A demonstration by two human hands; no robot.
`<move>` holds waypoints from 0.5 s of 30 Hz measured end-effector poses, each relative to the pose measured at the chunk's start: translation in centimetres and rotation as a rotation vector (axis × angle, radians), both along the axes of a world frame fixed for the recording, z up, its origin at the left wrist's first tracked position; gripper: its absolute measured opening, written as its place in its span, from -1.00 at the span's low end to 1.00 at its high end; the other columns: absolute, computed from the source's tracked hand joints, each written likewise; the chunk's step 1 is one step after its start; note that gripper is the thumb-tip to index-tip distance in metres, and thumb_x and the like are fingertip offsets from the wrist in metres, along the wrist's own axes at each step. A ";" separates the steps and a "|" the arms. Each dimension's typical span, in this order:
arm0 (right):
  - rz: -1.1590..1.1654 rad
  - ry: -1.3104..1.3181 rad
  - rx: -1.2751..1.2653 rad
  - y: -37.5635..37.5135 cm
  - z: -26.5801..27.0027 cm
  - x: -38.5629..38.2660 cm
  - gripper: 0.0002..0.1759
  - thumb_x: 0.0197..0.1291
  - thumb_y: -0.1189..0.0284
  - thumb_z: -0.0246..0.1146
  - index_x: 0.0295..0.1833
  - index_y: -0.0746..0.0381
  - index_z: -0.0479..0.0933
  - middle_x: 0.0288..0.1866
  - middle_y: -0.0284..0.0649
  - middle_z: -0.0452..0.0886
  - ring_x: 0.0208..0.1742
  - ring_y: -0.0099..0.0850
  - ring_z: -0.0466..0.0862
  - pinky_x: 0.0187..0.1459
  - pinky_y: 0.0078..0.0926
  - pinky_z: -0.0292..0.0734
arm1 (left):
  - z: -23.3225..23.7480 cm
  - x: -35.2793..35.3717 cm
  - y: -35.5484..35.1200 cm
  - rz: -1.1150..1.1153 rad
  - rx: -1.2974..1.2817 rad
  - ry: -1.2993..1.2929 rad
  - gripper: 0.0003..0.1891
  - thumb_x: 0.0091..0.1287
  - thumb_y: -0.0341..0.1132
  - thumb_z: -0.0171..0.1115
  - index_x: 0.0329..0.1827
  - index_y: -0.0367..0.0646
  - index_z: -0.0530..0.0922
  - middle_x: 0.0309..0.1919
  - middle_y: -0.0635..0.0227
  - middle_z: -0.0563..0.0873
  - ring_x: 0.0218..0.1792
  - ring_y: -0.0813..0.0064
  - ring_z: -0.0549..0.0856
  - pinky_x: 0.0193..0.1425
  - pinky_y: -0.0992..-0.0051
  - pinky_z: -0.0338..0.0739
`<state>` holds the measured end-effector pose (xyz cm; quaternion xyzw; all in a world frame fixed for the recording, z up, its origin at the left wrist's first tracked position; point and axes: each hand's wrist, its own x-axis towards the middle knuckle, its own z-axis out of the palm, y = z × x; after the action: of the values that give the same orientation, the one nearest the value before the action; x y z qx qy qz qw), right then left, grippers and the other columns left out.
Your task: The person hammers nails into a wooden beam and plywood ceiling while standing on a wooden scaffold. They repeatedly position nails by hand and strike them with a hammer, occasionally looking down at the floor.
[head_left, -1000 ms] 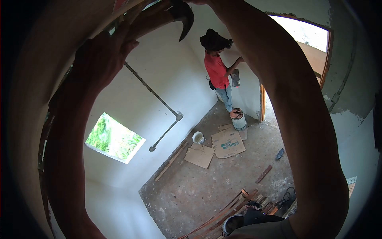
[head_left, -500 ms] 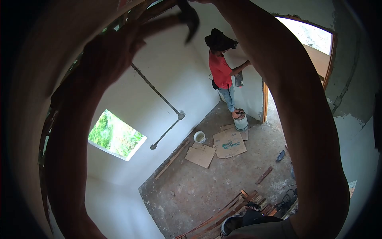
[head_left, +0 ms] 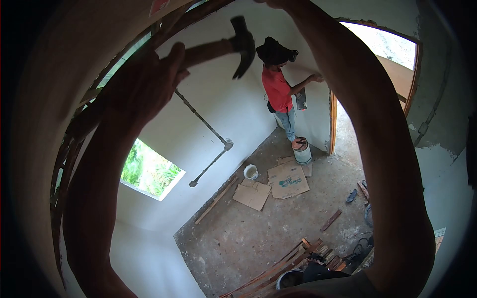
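Observation:
My left hand [head_left: 151, 82] is raised at the upper left, its fingers wrapped around the wooden handle of a claw hammer [head_left: 242, 43]. The hammer's dark head points to the right, with its claw curving down. High on the right side my right arm reaches up to the frame's top edge. Only a small part of my right hand [head_left: 272, 3] shows there, and its fingers are cut off, so what it touches is hidden. Wooden roof beams [head_left: 166, 35] run behind and above the hammer.
Below, a co-worker in a red shirt [head_left: 276, 89] stands on an upturned bucket [head_left: 302, 155] by the doorway, holding a flat tool. Cardboard sheets [head_left: 288, 180], a white pail [head_left: 251, 172], a sandal [head_left: 352, 195] and wood strips [head_left: 283, 265] lie on the floor. A window opening [head_left: 149, 171] is at left.
The hammer has swung lower and slightly right, and its whole head now shows. My right hand has shifted a little to the right at the top edge.

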<state>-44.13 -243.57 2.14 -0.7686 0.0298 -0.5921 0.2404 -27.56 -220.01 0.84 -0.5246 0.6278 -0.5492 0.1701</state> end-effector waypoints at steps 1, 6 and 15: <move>-0.049 -0.076 -0.114 -0.2 -0.5 -0.1 -0.73 0.05 0.54 0.33 -0.11 0.38 0.52 -0.37 -0.17 0.63 -0.33 -0.42 0.60 -0.31 -0.55 0.51 | -0.3 -0.1 0.4 0.023 0.015 -0.024 -0.53 0.35 -0.02 0.12 0.21 -0.08 0.36 -0.51 0.10 0.63 -0.49 0.20 0.71 -0.49 0.34 0.61; 0.255 -0.321 0.010 -2.9 -0.6 0.9 -0.65 0.15 0.43 0.32 0.02 0.35 0.52 -0.06 -0.12 0.65 0.05 -0.43 0.57 0.05 -0.45 0.49 | 0.2 0.5 0.5 0.066 0.034 -0.053 -0.50 0.35 -0.01 0.12 0.24 -0.08 0.33 -0.49 0.03 0.64 -0.52 0.21 0.70 -0.51 0.33 0.60; -0.274 -0.289 -0.157 0.1 -1.0 -0.4 -0.64 0.17 0.33 0.31 0.05 0.26 0.57 -0.05 -0.16 0.68 -0.04 -0.37 0.64 0.03 -0.41 0.48 | 0.1 -1.2 -0.4 0.083 -0.020 -0.076 -0.52 0.33 -0.03 0.14 0.23 -0.04 0.35 -0.45 0.04 0.66 -0.40 0.13 0.72 -0.44 0.28 0.66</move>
<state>-44.49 -243.44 1.16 -0.6808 0.0532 -0.7238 0.0990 -28.76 -220.39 0.91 -0.5308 0.5929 -0.5676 0.2111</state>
